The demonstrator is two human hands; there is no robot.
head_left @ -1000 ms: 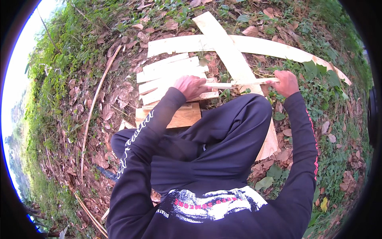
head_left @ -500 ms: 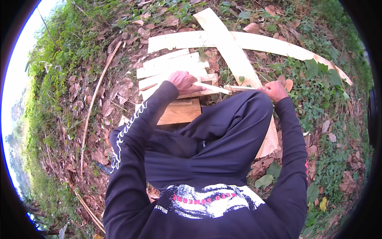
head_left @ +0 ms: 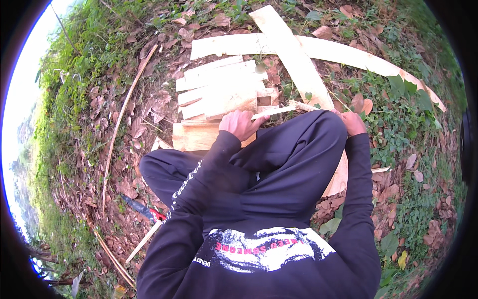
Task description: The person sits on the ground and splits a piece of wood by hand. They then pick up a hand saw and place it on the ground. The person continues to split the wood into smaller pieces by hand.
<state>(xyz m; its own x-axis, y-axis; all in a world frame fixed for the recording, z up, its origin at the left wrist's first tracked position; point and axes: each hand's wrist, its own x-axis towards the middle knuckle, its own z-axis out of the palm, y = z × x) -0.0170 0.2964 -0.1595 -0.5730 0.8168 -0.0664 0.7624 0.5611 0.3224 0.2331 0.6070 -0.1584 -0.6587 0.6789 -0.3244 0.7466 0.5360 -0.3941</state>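
Note:
My left hand (head_left: 241, 123) is closed around a narrow pale wood strip (head_left: 276, 111) in front of my crossed legs. My right hand (head_left: 353, 122), beside my raised knee, is closed on a second thin wood piece (head_left: 304, 106), partly hidden by the knee. The inner ends of the two pieces meet or nearly meet; whether they are still joined cannot be told. Just beyond my left hand lies a stack of short pale boards (head_left: 214, 89). A thicker wood block (head_left: 191, 137) sits at its near side.
A long plank (head_left: 284, 50) lies beneath a curved board (head_left: 348, 54) or across it at the far side. Thin sticks (head_left: 124, 117) lie on leaf litter at left. A dark tool with a red part (head_left: 144, 208) rests by my left arm. Green plants (head_left: 398, 129) grow at right.
My left hand has come nearer to me and slightly right, tilting its strip upward. My right hand has lowered a little. The dark tool by my left arm now shows more.

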